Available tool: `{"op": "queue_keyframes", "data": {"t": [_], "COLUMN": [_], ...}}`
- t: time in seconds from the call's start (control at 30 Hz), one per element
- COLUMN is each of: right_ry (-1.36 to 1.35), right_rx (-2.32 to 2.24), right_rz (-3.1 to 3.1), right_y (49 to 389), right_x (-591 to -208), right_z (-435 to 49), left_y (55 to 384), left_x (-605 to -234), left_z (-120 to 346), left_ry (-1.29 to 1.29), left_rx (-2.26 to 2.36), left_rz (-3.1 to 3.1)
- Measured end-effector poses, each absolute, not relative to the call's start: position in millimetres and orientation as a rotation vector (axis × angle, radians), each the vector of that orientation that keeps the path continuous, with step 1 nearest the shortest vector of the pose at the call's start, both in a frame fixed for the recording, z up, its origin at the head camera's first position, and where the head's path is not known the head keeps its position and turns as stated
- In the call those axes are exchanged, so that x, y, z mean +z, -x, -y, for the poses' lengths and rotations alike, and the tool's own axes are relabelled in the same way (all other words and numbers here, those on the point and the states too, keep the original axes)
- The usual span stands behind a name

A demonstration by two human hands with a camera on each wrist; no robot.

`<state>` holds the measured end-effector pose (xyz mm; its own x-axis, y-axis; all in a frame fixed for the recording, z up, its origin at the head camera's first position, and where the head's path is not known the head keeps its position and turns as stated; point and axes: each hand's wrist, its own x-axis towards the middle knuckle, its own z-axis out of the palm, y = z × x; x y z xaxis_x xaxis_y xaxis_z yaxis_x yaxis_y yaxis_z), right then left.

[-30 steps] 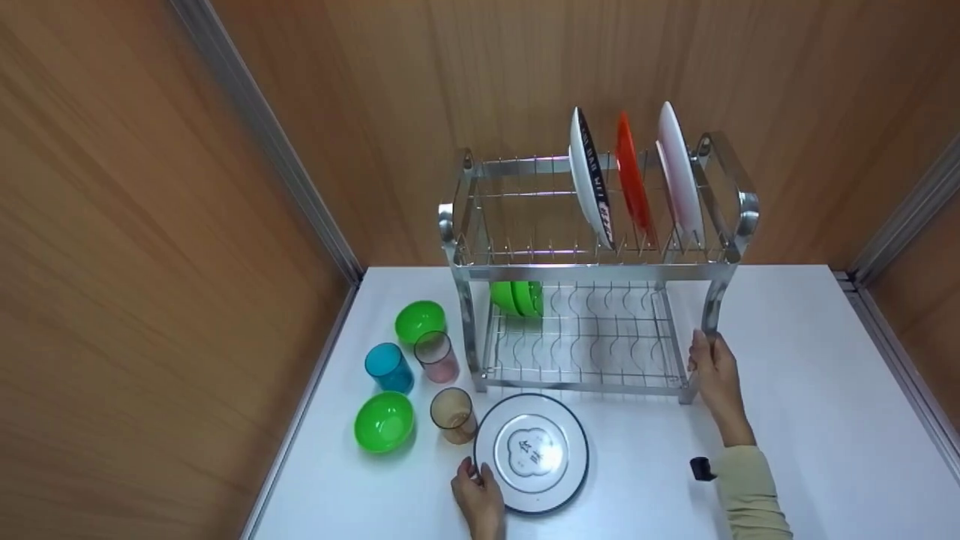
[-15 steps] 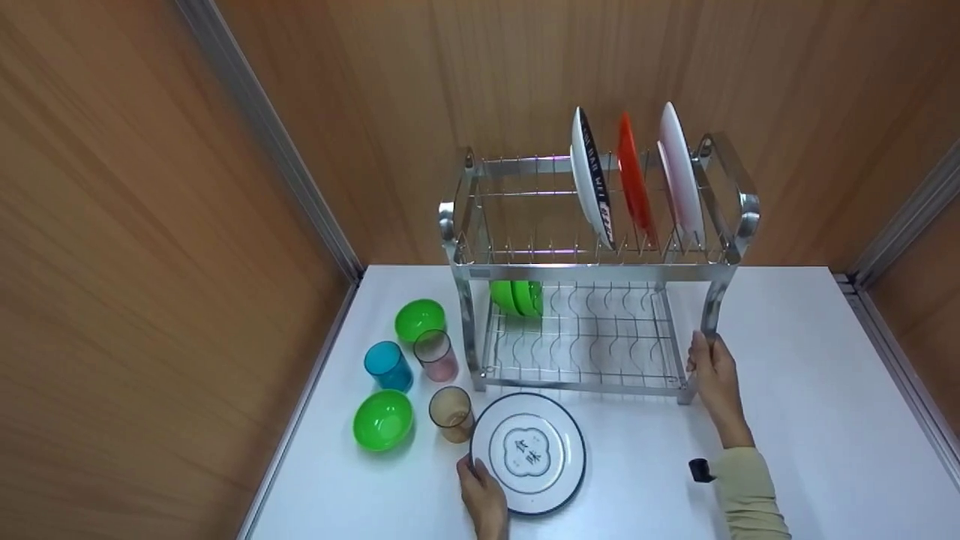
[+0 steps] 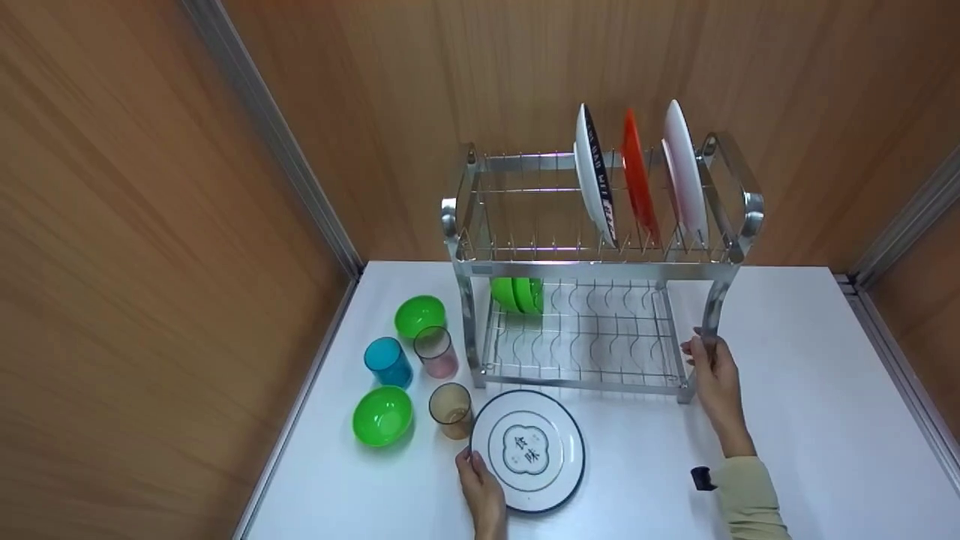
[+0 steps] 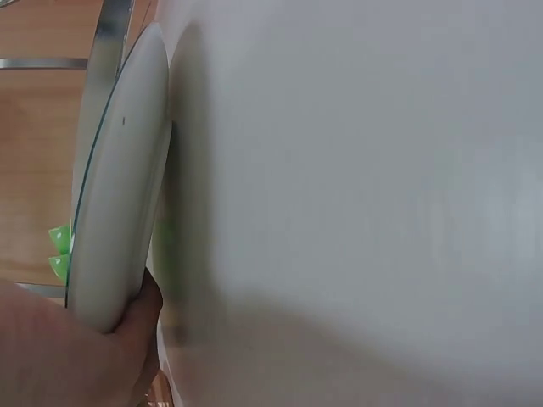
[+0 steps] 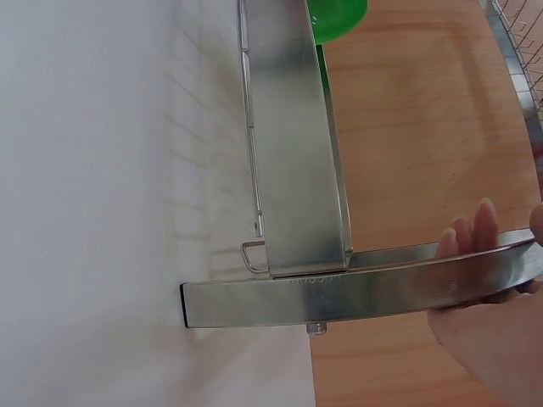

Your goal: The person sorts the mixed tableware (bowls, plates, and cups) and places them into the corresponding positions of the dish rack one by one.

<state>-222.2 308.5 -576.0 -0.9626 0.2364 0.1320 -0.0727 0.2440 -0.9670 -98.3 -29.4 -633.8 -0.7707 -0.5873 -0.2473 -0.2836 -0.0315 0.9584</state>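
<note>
Wood-grain panels (image 3: 517, 67) enclose a white counter (image 3: 832, 397) along its back, left and right edges. Toward the back edge stands a two-tier metal rack (image 3: 585, 271). On its upper tier, right half, a dark-faced plate (image 3: 595, 180), a red plate (image 3: 638, 180) and a pale plate (image 3: 685, 180) stand on edge; at the left end of its lower tier lean green bowls (image 3: 517, 295). Near the counter's left edge are a blue cup (image 3: 388, 363), a pink cup (image 3: 436, 352), an amber cup (image 3: 451, 410) and two loose bowls (image 3: 382, 416).

White plate (image 3: 526, 450): face up before the rack, just beside the amber cup. Left grip (image 3: 481, 491) pinches its left rim, fingers underneath; the left wrist view shows this side raised above its shadow. Whether the far rim touches the counter cannot be told. Right grip (image 3: 718, 379) is wrapped round the rack's right front leg.

Step in hand, as judged: taking up the white plate while steadying the rack. The next move probably calls for raising it past the front rail, turning it on edge and lowering it between upper-tier wires, with the leg held firm against any knock.
</note>
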Motion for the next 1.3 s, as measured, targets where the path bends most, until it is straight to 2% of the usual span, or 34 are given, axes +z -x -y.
{"op": "queue_keyframes", "data": {"t": [0.4,0.83,1.3], "right_ry": [0.111,0.075,-0.250], "right_rx": [1.696,1.659,1.508], "right_rz": [2.271,2.242,2.365], "right_y": [192.8,159.7,123.3], "right_x": [-565.8,-551.9,-540.6], "right_z": [-295.2,-272.8,-232.1], "left_y": [102.2,106.3,105.2], "left_x": [-606.5,-571.8,-532.2], "left_z": [21.4,14.3,8.1], "left_ry": [-0.913,-0.779,-0.634], "left_rx": [-1.950,-2.083,-2.176], "left_rz": [2.066,1.969,1.880]}}
